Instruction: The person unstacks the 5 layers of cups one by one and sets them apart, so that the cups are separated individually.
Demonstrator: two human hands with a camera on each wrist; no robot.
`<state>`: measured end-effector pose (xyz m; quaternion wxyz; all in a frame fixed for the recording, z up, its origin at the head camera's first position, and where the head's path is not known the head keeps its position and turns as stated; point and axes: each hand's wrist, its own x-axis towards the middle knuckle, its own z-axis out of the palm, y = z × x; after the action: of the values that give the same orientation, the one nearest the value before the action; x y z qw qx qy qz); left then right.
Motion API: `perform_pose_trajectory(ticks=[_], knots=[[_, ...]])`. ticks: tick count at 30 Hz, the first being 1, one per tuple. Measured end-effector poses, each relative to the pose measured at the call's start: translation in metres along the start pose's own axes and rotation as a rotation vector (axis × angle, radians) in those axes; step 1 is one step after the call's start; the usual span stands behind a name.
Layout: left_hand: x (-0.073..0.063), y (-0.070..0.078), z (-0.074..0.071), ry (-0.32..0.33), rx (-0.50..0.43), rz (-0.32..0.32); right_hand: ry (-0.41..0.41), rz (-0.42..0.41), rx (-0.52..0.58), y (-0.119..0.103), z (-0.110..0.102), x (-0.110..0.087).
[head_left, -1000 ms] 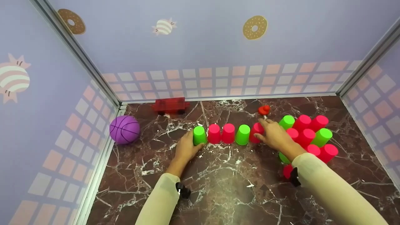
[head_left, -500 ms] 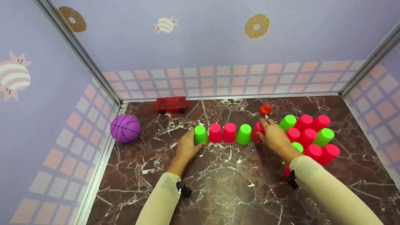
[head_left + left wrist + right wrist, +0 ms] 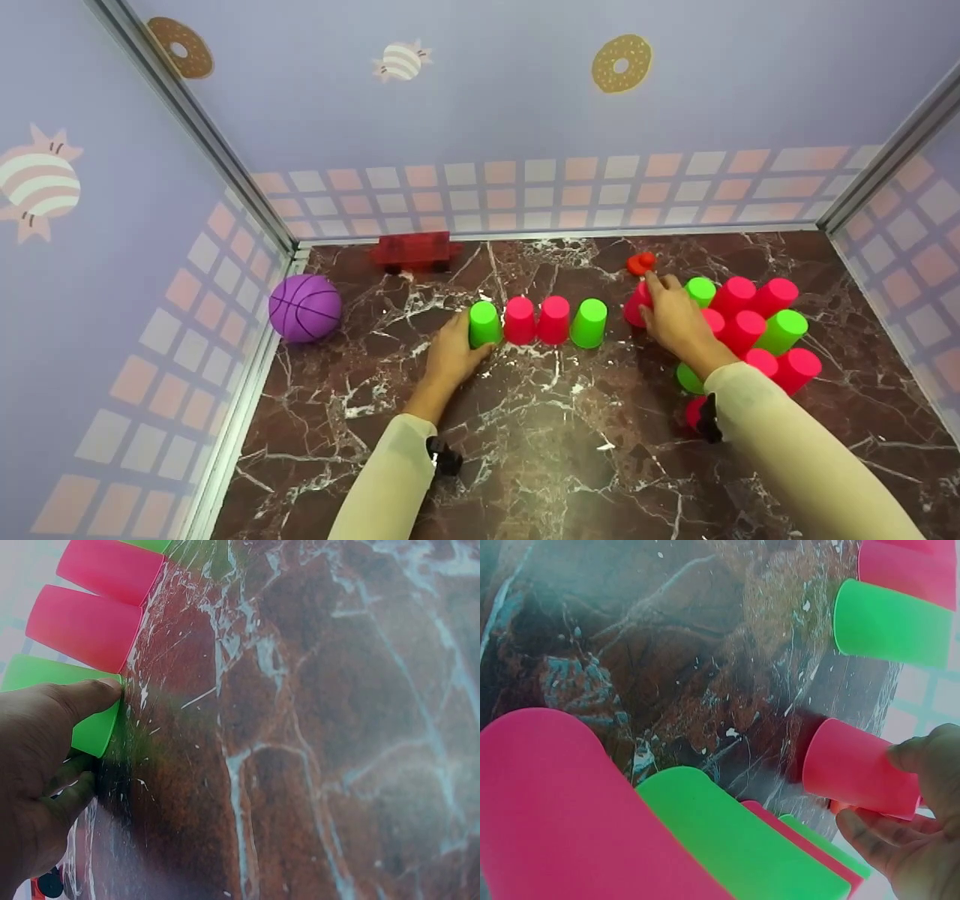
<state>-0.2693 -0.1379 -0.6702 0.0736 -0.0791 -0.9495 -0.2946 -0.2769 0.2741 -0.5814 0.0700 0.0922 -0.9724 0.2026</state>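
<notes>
Four-part colours aside, the cups stand upside down in a row: a green cup (image 3: pixel 485 324), two pink cups (image 3: pixel 520 321) and another green cup (image 3: pixel 589 323). My left hand (image 3: pixel 451 352) grips the leftmost green cup. In the left wrist view its thumb (image 3: pixel 94 696) lies along that cup near the rim, with fingers on the opposite side. To the right, my right hand (image 3: pixel 677 321) holds a pink cup (image 3: pixel 859 767) between thumb and fingers, apart from the row by a gap. The hand covers much of this cup in the head view.
Several pink and green cups (image 3: pixel 744 331) stand clustered at the right, under and beside my right forearm. Along the back are a red toy vehicle (image 3: pixel 416 252) and a small red-orange toy (image 3: pixel 641 263). A purple ball (image 3: pixel 305 308) sits near the left wall.
My right hand has moved right with the pink cup, widening the gap to the green cup beside it. My left hand stays on the leftmost green cup.
</notes>
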Motion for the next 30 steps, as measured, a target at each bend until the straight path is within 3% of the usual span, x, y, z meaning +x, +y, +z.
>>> perform_pose_trajectory(ticks=[4,11,20,25,30], knots=[[-0.001,0.001,0.000,0.012,0.011,0.014,0.005,-0.010,-0.023,0.006,0.001,0.002],[-0.002,0.003,-0.001,0.007,-0.007,0.005,-0.065,0.011,-0.013,-0.023,-0.021,-0.008],[-0.002,0.001,-0.001,-0.011,0.018,-0.006,-0.119,0.043,-0.022,-0.028,-0.025,-0.010],[-0.001,0.001,-0.002,-0.010,0.018,-0.010,-0.067,0.031,-0.032,-0.033,-0.027,-0.012],[-0.002,0.003,-0.002,0.003,0.001,-0.002,0.068,-0.082,-0.040,-0.046,-0.024,-0.018]])
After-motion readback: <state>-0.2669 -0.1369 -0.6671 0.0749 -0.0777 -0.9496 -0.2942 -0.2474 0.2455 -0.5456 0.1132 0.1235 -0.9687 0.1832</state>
